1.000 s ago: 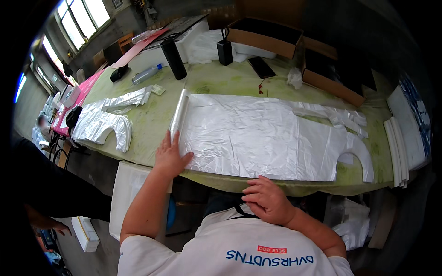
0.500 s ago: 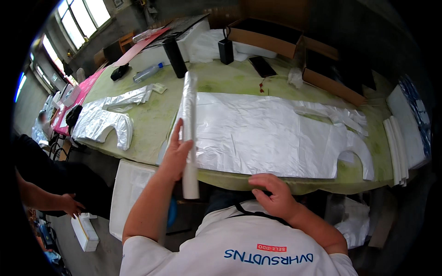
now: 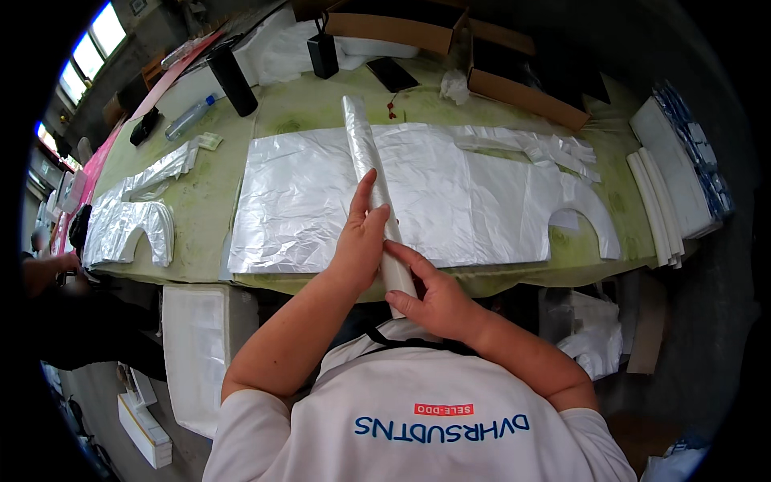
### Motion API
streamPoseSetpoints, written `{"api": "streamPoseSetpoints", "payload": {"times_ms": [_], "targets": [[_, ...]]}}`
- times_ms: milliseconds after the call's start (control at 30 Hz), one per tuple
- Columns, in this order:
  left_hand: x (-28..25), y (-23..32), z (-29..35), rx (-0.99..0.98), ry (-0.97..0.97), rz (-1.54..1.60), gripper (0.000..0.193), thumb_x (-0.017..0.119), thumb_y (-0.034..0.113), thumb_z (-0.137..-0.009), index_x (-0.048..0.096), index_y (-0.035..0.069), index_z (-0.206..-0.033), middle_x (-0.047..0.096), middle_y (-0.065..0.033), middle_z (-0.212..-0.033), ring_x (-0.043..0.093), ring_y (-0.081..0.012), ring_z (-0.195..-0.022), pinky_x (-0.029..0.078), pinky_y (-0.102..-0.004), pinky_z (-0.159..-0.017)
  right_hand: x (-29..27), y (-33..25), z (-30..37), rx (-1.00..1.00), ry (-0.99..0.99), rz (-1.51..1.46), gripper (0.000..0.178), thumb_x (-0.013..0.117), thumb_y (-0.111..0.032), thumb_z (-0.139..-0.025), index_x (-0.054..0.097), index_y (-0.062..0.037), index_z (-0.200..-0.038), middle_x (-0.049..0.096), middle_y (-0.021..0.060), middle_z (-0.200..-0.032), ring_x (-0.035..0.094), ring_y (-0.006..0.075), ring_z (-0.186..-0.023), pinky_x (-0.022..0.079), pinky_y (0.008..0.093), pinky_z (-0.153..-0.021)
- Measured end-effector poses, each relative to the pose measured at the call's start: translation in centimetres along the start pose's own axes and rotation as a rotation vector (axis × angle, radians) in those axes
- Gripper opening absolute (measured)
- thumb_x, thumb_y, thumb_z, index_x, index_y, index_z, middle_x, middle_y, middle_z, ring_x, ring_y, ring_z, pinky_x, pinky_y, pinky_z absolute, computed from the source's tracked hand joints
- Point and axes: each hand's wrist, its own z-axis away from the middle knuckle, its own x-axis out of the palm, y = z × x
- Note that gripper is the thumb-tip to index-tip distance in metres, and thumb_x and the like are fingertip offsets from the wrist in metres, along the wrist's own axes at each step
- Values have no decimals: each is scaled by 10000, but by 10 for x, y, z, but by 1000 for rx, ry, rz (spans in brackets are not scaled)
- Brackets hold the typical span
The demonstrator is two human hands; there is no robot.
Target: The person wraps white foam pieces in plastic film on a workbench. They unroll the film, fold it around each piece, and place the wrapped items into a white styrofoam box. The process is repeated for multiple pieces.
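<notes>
A pale, shiny roll of thin plastic film [image 3: 371, 157] is held slanted over the table, its lower end close to my shirt. My left hand [image 3: 361, 241] wraps the middle of the roll, its index finger lying along the film. Just below, my right hand [image 3: 438, 293] grips the lower part between thumb and fingers. Beneath the roll, flat silvery-white plastic sheets [image 3: 466, 209] lie stacked on the table, with a curved cut-out and straps at their right end. The palm sides of both hands are hidden.
Another plastic piece [image 3: 136, 213] with a curved cut-out lies left on the green-covered table [image 3: 205, 209]. White rolls [image 3: 654, 209] rest at the right. Farther back are a black cylinder [image 3: 233, 80], a bottle [image 3: 190, 117], a phone [image 3: 392, 75] and cardboard boxes [image 3: 522, 95]. A person's hand [image 3: 66, 262] shows far left.
My right hand has come up from the table's edge and closed on the roll's lower part. The roll has moved over the sheets and now leans left at its top. My view has shifted right.
</notes>
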Motion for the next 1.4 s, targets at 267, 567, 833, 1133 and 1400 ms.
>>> {"api": "streamPoseSetpoints", "payload": {"times_ms": [267, 567, 833, 1133, 1400], "targets": [[-25, 61, -2, -273, -352, -733, 687, 583, 462, -1044, 330, 227, -1638, 534, -185, -1472, 654, -249, -1090, 569, -375, -878, -37, 10, 37, 219, 64, 42, 692, 666, -92, -926, 414, -123, -1570, 552, 150, -1450, 580, 215, -1241, 481, 336, -1028], [-56, 53, -129, -4, 176, -634, 722, 766, 300, -911, 480, 132, -1552, 613, -145, -1365, 648, -188, -1021, 538, -330, -863, -64, 18, 91, 239, 75, 112, 664, 688, -72, -887, 502, -145, -1520, 606, 116, -1397, 606, 199, -1205, 475, 325, -1034], [-54, 74, -189, -315, -130, -969, 440, 734, 348, -910, 705, 115, -1283, 616, -17, -934, 527, -137, -777, 466, -320, -675, -79, 12, 99, 247, 32, 147, 664, 691, -39, -874, 516, -139, -1507, 621, 122, -1369, 615, 203, -1181, 482, 322, -1016], [-42, 87, -205, -485, -162, -930, 228, 708, 287, -876, 638, 87, -790, 507, -7, -728, 429, -113, -597, 350, -296, -528, -80, 8, 85, 256, 7, 170, 655, 694, -68, -882, 517, -136, -1509, 630, 153, -1379, 630, 227, -1201, 492, 333, -1027], [-51, 84, -202, -496, -52, -737, 213, 713, 236, -858, 625, 64, -769, 521, -21, -644, 423, -118, -511, 329, -297, -488, -80, 11, 93, 270, 8, 124, 651, 695, -78, -884, 520, -134, -1509, 618, 154, -1393, 620, 235, -1226, 483, 337, -1044]]}}
